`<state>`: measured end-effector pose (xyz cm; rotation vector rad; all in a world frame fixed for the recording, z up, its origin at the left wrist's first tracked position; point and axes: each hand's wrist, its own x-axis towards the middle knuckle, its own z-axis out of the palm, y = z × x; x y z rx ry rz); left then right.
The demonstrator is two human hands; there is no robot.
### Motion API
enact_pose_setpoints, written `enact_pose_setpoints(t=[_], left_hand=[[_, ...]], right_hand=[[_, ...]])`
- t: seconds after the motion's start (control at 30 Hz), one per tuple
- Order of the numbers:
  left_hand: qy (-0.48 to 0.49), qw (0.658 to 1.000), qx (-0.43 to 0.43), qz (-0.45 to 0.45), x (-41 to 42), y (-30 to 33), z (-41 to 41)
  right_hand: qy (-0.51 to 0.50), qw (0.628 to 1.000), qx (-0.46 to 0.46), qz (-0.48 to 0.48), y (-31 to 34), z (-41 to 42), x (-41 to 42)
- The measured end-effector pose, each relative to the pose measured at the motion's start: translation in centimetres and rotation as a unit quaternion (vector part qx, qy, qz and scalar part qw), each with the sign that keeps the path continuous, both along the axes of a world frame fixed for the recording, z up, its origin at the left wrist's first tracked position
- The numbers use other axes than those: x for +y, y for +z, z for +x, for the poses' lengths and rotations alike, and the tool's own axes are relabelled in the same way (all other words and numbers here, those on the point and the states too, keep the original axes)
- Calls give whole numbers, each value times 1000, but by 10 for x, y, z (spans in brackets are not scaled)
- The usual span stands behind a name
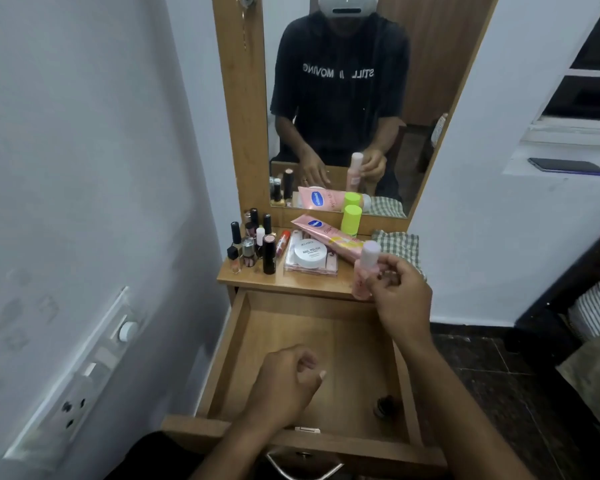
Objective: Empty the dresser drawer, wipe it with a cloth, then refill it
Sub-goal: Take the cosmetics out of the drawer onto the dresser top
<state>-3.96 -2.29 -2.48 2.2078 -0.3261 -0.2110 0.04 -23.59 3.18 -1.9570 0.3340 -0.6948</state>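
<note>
Over the pulled-out dresser drawer (302,344), head view: right hand (400,294) grips a pink bottle (363,271) with a pale cap, upright, above the drawer's back right corner at the dresser top's (291,280) front edge. Left hand (284,386) hovers above the drawer middle, fingers loosely curled, holding nothing. Drawer nearly bare: one small dark round item (384,406) near the front right corner. On the dresser top: nail polish bottles and lipsticks (253,245) at left, white nail polish remover jar (309,255) on a clear case, pink tube (326,233), lime-capped bottle (350,220), checked cloth (397,245) at right, against the mirror (343,109).
</note>
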Motion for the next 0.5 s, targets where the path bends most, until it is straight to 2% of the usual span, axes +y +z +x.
enact_pose_setpoints(t=[0.1, 0.5], left_hand=[[1, 1000, 15, 2, -1, -3, 0], [-6, 1000, -27, 13, 1, -8, -1]], right_hand=[[-6, 1000, 8, -13, 5, 17, 5], [-11, 1000, -5, -17, 6, 23, 5]])
